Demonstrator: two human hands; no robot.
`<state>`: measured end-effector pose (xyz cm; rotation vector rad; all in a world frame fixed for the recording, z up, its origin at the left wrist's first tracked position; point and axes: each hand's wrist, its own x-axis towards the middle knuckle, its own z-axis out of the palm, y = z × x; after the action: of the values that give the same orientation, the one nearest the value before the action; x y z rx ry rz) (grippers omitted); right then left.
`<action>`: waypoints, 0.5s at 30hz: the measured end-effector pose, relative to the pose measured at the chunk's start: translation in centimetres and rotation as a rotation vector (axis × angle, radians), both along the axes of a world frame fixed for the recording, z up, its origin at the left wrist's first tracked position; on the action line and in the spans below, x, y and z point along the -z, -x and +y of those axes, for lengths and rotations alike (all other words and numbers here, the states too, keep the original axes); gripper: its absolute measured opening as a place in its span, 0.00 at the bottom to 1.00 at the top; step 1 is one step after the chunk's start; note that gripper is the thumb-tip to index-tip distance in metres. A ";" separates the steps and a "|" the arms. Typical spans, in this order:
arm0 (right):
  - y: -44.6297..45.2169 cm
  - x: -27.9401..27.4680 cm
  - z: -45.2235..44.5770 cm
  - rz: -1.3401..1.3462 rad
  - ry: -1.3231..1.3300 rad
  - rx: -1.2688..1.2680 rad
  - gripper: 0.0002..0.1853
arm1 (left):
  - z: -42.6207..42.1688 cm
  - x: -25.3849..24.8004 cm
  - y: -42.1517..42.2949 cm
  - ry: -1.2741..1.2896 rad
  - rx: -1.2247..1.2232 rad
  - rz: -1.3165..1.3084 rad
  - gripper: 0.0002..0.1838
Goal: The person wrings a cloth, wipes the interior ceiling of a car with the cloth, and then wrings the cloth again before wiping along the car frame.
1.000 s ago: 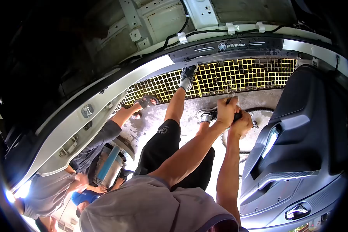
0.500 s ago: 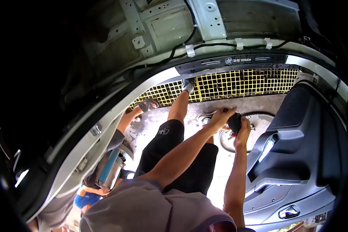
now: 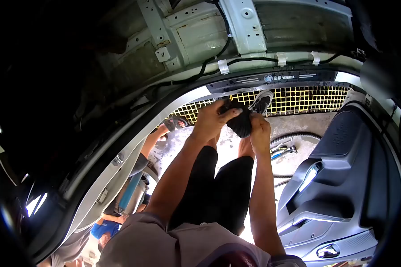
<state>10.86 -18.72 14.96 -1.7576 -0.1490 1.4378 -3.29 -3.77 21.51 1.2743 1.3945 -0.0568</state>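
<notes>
Black bundle (image 3: pixel 240 123) is held in mid-air between both bare hands, above the floor (image 3: pixel 278 125) and just outside the car's sill (image 3: pixel 229 83). Its left side is gripped by the left hand (image 3: pixel 210 120), with the thumb laid across the front; whether the other fingers of that hand are spread or pressed together cannot be told. Its right edge is pinched by the right hand (image 3: pixel 260 130), whose fingers are bent and held close together, their tips partly hidden.

Beyond the bundle, a shoe (image 3: pixel 262 101) is rested on the yellow grating (image 3: pixel 298 99). The word "VENUCIA" is printed on the dark strip of the sill, and a black cable (image 3: pixel 254 59) is run along the bare metal car floor (image 3: pixel 200 35), with silver clips (image 3: pixel 223 66) set along it. On the right, a dark ribbed hose (image 3: pixel 305 134) is looped on the ground near the door panel (image 3: pixel 343 178). On the left, a sandal (image 3: pixel 176 123) is worn by another person, and a metal drum with a blue band (image 3: pixel 131 191) is partly hidden by the door frame (image 3: pixel 120 167).
</notes>
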 end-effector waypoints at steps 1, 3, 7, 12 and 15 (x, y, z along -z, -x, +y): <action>0.0 0.3 1.8 0.054 -0.047 0.012 0.15 | 0.8 -0.5 0.3 -0.007 -0.065 -0.035 0.24; 0.2 -1.5 5.5 0.078 0.045 0.044 0.14 | 1.8 -1.0 1.3 -0.071 -0.105 0.021 0.19; 0.1 -3.3 9.7 0.287 -0.059 0.176 0.20 | 1.6 2.0 4.3 -0.197 -0.572 -0.189 0.11; -1.1 -1.2 12.5 0.250 -0.196 0.079 0.20 | 3.7 2.9 4.5 -0.319 -0.752 -0.227 0.13; -0.8 -2.0 15.2 0.255 -0.154 0.171 0.18 | 4.2 4.4 4.1 -0.194 -1.061 -0.415 0.13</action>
<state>11.68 -3.51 16.93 -1.4147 0.0252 1.4690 -7.42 0.43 17.10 0.5075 1.5545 1.0223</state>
